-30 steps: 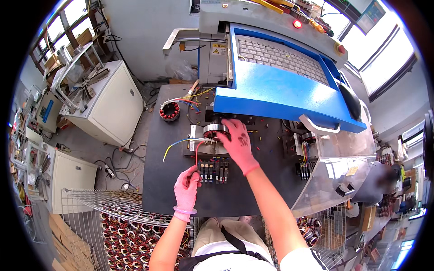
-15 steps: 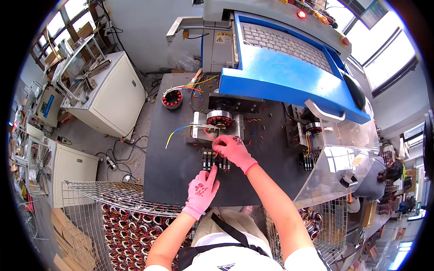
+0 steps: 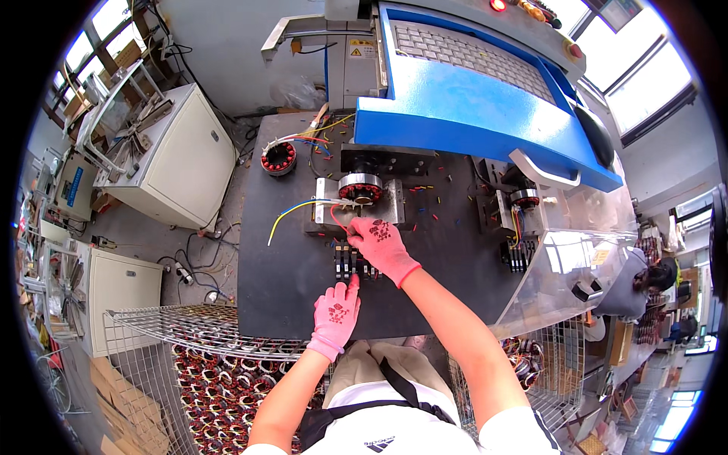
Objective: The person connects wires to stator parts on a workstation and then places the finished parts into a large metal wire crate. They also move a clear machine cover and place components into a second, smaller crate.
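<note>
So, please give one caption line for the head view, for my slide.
Right hand pinches a red wire below a stator; left hand fingers touch black clips.

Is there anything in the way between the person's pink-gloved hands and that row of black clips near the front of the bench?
Nothing visible. The left hand already has a fingertip at the near edge of the black clips, and the right hand rests right above them, by the red wire from the motor stator in its fixture.
</note>
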A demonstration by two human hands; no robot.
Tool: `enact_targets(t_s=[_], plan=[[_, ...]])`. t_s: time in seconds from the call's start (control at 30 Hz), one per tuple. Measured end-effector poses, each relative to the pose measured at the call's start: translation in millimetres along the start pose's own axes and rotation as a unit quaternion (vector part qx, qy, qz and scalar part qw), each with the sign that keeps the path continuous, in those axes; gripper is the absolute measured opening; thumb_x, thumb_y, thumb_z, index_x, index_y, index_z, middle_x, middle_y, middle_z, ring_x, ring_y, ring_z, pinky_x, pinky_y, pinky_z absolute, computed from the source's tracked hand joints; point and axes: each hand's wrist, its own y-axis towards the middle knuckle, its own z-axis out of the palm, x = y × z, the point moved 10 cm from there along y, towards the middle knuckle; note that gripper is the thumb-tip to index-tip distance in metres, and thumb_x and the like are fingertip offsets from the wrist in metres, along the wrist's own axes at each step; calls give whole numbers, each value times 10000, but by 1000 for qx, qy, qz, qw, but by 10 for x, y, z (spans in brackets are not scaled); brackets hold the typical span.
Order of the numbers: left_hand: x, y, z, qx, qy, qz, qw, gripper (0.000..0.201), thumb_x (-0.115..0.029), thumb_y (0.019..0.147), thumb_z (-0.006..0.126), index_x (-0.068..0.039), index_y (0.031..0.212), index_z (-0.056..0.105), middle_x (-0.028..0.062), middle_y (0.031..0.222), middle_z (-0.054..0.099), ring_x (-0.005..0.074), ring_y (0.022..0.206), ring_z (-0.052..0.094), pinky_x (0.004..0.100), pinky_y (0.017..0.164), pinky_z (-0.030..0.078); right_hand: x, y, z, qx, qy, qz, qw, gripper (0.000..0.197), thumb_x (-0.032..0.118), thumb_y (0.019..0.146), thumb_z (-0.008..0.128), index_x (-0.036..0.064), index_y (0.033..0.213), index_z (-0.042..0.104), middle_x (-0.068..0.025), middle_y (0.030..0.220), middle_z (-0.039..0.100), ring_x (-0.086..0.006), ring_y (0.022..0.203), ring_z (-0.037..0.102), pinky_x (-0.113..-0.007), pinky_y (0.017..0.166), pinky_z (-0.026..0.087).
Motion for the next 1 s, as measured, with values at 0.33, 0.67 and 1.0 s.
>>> enact_targets(t_s=[0.33,0.67,1.0], plan=[[1018,330,-1429,-433,-563,-222,668,615,-106,909,629,-52,1426,300,68,1168,565,42,671,504,185,524,402,44,-80,-6,-10,314,120,942,306,349,913,590,56,967,662,-76,672,594,-169,587,567,-306,555,432],[409,78,-876,-131,-721,-182,656,299,-253,997,513,-4,1122,620,49,851,646,85,670,595,208,529,450,289,78,170,138,519,166,827,198,251,869,688,67,862,614,20,699,579,-47,573,514,-205,523,402],[124,-61,-258,-46,-112,-73,990,521,-224,859,623,-130,1352,483,99,1009,561,278,861,596,397,694,510,-158,-106,138,65,347,114,929,170,134,871,592,-12,935,534,-70,737,606,-122,618,574,-295,582,473]])
